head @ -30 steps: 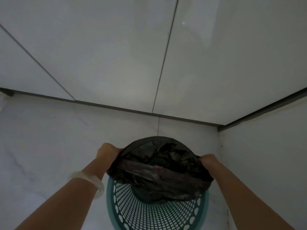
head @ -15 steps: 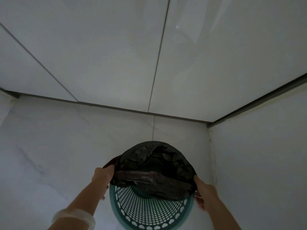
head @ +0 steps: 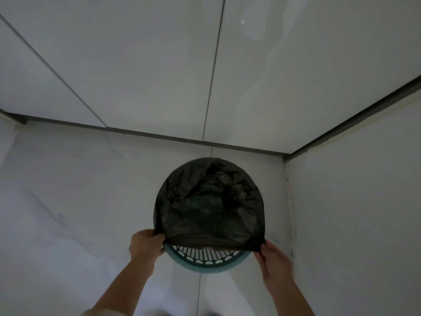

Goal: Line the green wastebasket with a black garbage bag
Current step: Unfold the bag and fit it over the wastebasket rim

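A green perforated wastebasket (head: 206,262) stands on the floor below me, with only its near rim and a strip of its inner lattice showing. A black garbage bag (head: 209,201) is stretched over most of its mouth and folded over the far rim. My left hand (head: 145,246) pinches the bag's near edge at the left side of the rim. My right hand (head: 274,261) pinches the same edge at the right side. The bag's near edge lies just short of the near rim.
The basket sits on a pale marble floor (head: 68,213) near a corner. White glossy cabinet doors (head: 136,65) rise behind it, and a white wall (head: 353,201) stands close on the right. Open floor lies to the left.
Both hands have drawn the bag's near edge toward me across the basket's mouth. The bag now covers far more of the opening, and the far side sits flat over the rim.
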Available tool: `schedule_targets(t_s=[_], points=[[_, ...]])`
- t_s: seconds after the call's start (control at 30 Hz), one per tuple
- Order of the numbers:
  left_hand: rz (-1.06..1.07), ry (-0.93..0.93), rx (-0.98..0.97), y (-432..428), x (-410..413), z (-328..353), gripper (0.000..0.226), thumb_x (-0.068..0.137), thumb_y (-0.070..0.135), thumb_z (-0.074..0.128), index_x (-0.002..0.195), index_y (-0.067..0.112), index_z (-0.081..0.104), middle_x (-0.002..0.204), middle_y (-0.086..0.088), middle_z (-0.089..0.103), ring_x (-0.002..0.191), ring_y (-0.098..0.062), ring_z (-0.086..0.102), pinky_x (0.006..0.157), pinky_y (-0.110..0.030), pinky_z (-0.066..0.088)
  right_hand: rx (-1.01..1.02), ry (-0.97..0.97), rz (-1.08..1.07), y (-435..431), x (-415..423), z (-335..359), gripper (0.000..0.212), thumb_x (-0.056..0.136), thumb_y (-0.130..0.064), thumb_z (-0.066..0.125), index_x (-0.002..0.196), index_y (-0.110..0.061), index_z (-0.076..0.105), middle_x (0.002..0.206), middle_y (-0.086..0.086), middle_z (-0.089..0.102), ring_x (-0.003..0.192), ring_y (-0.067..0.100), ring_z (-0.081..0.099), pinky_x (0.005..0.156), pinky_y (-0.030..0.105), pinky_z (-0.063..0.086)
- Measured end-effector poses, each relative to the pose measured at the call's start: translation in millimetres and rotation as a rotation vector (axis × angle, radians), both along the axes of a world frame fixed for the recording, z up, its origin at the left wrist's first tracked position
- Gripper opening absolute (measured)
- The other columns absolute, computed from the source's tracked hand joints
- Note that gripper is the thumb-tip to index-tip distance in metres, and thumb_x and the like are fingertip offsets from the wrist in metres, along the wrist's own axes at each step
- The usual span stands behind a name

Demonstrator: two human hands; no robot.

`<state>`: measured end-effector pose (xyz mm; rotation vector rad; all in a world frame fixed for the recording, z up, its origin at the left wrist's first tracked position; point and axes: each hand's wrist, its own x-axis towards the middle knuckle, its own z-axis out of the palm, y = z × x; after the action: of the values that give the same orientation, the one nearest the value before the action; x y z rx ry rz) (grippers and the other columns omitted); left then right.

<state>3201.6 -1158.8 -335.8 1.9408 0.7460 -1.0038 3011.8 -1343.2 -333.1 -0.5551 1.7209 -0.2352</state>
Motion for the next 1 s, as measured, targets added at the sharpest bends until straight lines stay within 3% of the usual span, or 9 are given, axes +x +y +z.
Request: schedule_targets(t_s=[0.13,0.23,0.37,0.43,0.53,0.6,0.73,0.87,1.0], points=[[0.228,-0.083,-0.119,-4,2,-10,0.03,0.081,-0.008,0.058,0.11,-0.013,0.061,0.095,-0.021,0.063,0.082,-0.032,0.06,0.088,-0.037,0.049,-0.097,-0.045,0.017,14,10,-6,0.03,0.088,0.018,0.045,0.116,0.015,0.056,0.108,0.024,0.059,0.096,0.032,0.056,0.096,0.037,0.043],[0.303,-0.073,-0.172,-2,-1,-15,0.028,0.083,-0.011,0.055,0.109,-0.014,0.061,0.098,-0.019,0.062,0.09,-0.033,0.06,0.09,-0.034,0.046,-0.095,0.019,0.1,26,13,-11,0.028,0.083,0.021,0.041,0.09,0.004,0.063,0.091,0.02,0.062,0.083,0.032,0.057,0.088,0.041,0.049],[0.231,-0.087,-0.114,-4,-17,-19,0.032,0.076,-0.02,0.043,0.066,0.0,0.066,0.092,-0.022,0.068,0.098,-0.042,0.064,0.098,-0.044,0.048,-0.07,0.043,0.225,43,18,-18,0.029,0.074,0.021,0.04,0.07,0.001,0.06,0.076,0.022,0.061,0.071,0.029,0.054,0.068,0.04,0.053],[0.162,-0.123,-0.133,-4,-26,-22,0.033,0.079,-0.018,0.037,0.068,0.001,0.062,0.091,-0.021,0.066,0.094,-0.041,0.065,0.093,-0.045,0.051,-0.091,0.05,0.245,52,25,-21,0.029,0.071,0.021,0.043,0.069,-0.002,0.062,0.076,0.022,0.065,0.07,0.031,0.059,0.072,0.047,0.057],[0.075,-0.336,-0.034,-2,-26,-13,0.016,0.09,0.003,0.042,0.09,0.006,0.057,0.097,-0.018,0.062,0.09,-0.034,0.061,0.083,-0.044,0.054,-0.089,0.074,0.128,57,27,-25,0.023,0.082,0.012,0.047,0.087,-0.002,0.064,0.088,0.022,0.068,0.075,0.032,0.065,0.069,0.04,0.058],[-0.096,-0.524,0.018,-4,-19,0,0.018,0.091,0.026,0.051,0.082,0.013,0.06,0.087,-0.012,0.064,0.087,-0.034,0.062,0.075,-0.04,0.054,-0.043,0.078,0.011,62,22,-19,0.017,0.095,-0.008,0.047,0.104,-0.001,0.06,0.09,0.018,0.064,0.077,0.028,0.062,0.069,0.036,0.052],[-0.399,-0.388,0.077,-34,-8,14,0.053,0.073,0.058,0.064,0.069,0.005,0.065,0.082,-0.022,0.064,0.089,-0.039,0.062,0.074,-0.04,0.05,0.159,0.057,-0.099,84,34,6,0.036,0.091,-0.039,0.053,0.103,-0.005,0.055,0.092,0.016,0.063,0.082,0.029,0.061,0.066,0.038,0.05],[-0.39,-0.32,0.155,-46,-6,7,0.043,0.077,0.032,0.067,0.05,0.007,0.046,0.067,-0.016,0.059,0.088,-0.038,0.06,0.069,-0.036,0.046,0.247,0.034,-0.191,89,55,21,0.034,0.085,-0.031,0.065,0.094,0.001,0.059,0.083,0.017,0.064,0.076,0.027,0.062,0.067,0.04,0.052],[-0.353,-0.37,0.23,-40,-8,4,0.035,0.072,0.003,0.061,0.046,0.011,0.039,0.05,-0.005,0.044,0.055,-0.025,0.047,0.057,-0.027,0.037,0.18,0.102,-0.188,83,54,14,0.028,0.086,-0.016,0.066,0.07,0.006,0.059,0.067,0.019,0.064,0.059,0.023,0.062,0.06,0.036,0.055]])
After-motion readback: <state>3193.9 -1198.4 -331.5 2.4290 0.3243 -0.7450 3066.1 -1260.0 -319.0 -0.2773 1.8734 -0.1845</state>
